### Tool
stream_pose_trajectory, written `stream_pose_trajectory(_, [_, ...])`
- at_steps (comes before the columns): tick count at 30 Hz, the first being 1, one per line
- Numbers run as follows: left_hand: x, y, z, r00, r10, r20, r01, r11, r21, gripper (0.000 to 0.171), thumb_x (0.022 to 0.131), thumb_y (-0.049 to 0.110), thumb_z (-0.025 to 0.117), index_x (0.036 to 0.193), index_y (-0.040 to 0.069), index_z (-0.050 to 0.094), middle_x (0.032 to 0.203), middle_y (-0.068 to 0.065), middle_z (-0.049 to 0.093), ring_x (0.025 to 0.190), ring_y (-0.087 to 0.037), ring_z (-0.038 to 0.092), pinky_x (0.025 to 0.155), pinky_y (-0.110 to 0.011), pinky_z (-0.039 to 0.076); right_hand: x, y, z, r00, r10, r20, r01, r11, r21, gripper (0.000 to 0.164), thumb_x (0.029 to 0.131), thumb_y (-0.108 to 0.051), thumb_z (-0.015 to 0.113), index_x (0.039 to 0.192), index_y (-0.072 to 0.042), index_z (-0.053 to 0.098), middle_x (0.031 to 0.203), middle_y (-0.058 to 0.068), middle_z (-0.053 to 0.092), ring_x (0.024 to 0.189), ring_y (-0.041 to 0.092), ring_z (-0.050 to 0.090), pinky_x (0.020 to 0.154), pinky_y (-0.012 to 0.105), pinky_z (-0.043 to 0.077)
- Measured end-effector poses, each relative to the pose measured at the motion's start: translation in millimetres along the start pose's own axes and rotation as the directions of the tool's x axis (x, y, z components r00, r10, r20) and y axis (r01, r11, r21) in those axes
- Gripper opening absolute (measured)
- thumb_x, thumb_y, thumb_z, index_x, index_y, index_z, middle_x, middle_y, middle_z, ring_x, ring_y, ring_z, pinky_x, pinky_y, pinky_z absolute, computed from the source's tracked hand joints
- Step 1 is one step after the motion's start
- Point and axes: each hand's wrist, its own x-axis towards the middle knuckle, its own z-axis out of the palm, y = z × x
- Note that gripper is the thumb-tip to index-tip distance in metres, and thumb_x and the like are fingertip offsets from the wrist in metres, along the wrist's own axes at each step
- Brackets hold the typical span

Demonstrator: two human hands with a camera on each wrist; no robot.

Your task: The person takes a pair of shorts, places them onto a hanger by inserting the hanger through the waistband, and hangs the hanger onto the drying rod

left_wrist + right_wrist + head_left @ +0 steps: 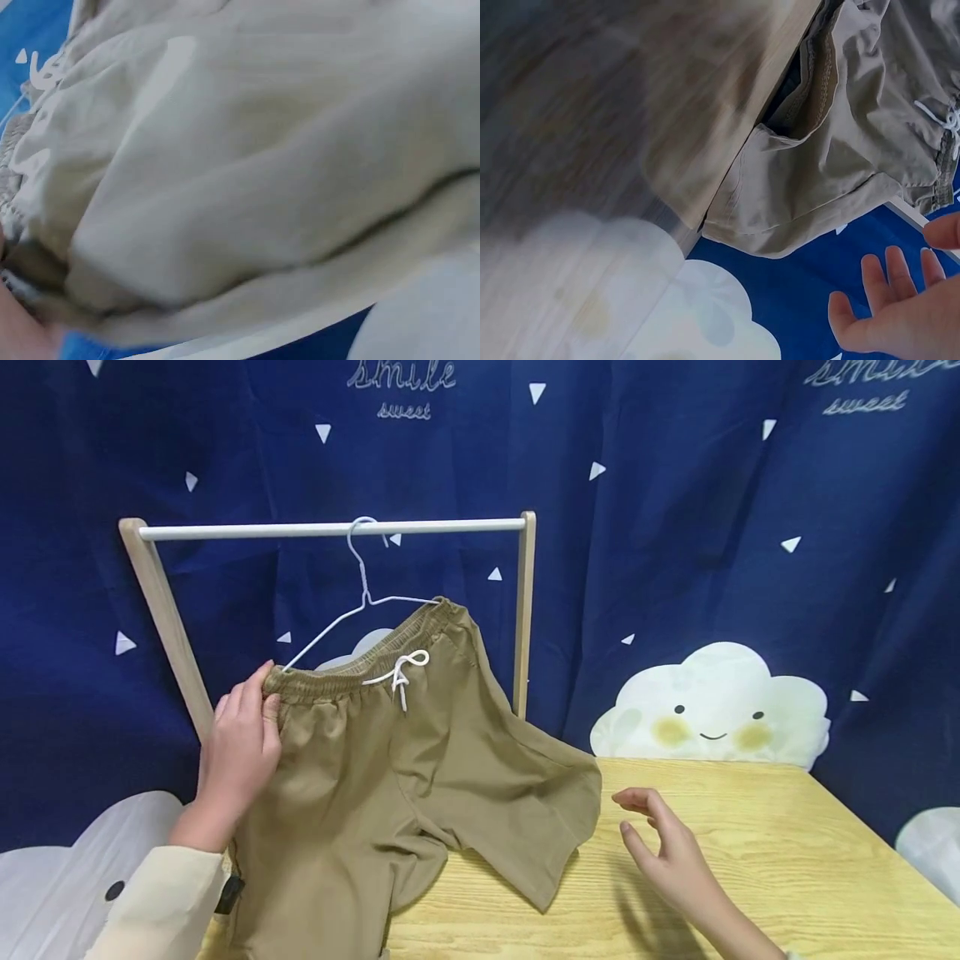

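Note:
Khaki shorts [337,777] with an elastic waistband and a white drawstring [401,675] tied in a bow hang from a white wire hanger [365,597]. The hanger's arms reach inside the waistband at both ends. My left hand [242,739] pinches the left end of the waistband, thumb in front. In the left wrist view the cloth fills most of the picture, blurred. Off to the right of the shorts, my right hand [667,843] hovers over the table with loosely bent fingers and nothing in them. The right wrist view shows this hand [900,307] apart from the cloth.
A small rack with a white rail [255,532] and wooden posts [525,618] stands behind the shorts; the hanger's hook loops over the rail. Below lies a wood-grain table [787,860]. A dark blue curtain [675,552] with white triangles and smiling clouds covers the back.

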Motion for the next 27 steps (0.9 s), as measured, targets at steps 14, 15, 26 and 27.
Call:
stream_pose_trajectory(14, [-73.1, -26.5, -13.0, 0.694, -0.286, 0.661, 0.205, 0.958, 0.200, 0.045, 0.105, 0.027, 0.051, 0.117, -0.017, 0.047, 0.087, -0.039, 0.064, 0.081, -0.052, 0.068, 0.066, -0.059, 0.051, -3, -3, 0, 1.000, -0.012, 0.021, 0.012, 1.000, -0.026, 0.035, 0.088, 0.009, 0.067, 0.120, -0.006, 0.062, 0.119, 0.002, 0.068, 0.109, 0.017, 0.064, 0.084, 0.062, 0.050])
stream_pose_trajectory(15, [-77.5, -26.0, -13.1, 0.676, -0.290, 0.678, 0.205, 0.957, 0.204, 0.047, 0.107, 0.030, 0.048, 0.118, -0.016, 0.050, 0.087, -0.037, 0.065, 0.082, -0.051, 0.068, 0.068, -0.059, 0.051, -4, -3, 1, 1.000, -0.011, 0.027, 0.012, 1.000, -0.027, 0.035, 0.089, 0.008, 0.067, 0.120, -0.007, 0.062, 0.119, 0.002, 0.068, 0.108, 0.017, 0.064, 0.084, 0.061, 0.050])
stream_pose_trajectory(26, [-93.3, -11.7, -32.2, 0.545, -0.359, 0.758, 0.171, 0.932, 0.318, 0.085, 0.096, 0.069, 0.049, 0.142, -0.002, 0.052, 0.105, -0.029, 0.070, 0.091, -0.046, 0.069, 0.066, -0.058, 0.052, -5, -4, 3, 0.997, -0.029, 0.066, 0.032, 0.998, -0.050, 0.038, 0.089, 0.007, 0.069, 0.121, -0.012, 0.063, 0.121, -0.002, 0.067, 0.108, 0.018, 0.064, 0.086, 0.055, 0.052])
stream_pose_trajectory(27, [-94.2, -8.7, -33.8, 0.513, -0.360, 0.780, 0.159, 0.932, 0.325, 0.090, 0.092, 0.071, 0.053, 0.143, -0.003, 0.051, 0.108, -0.030, 0.069, 0.094, -0.047, 0.068, 0.068, -0.058, 0.052, -6, -4, 3, 0.997, -0.035, 0.068, 0.039, 0.998, -0.050, 0.038, 0.089, 0.007, 0.069, 0.121, -0.013, 0.063, 0.120, -0.003, 0.067, 0.108, 0.017, 0.064, 0.087, 0.053, 0.052])
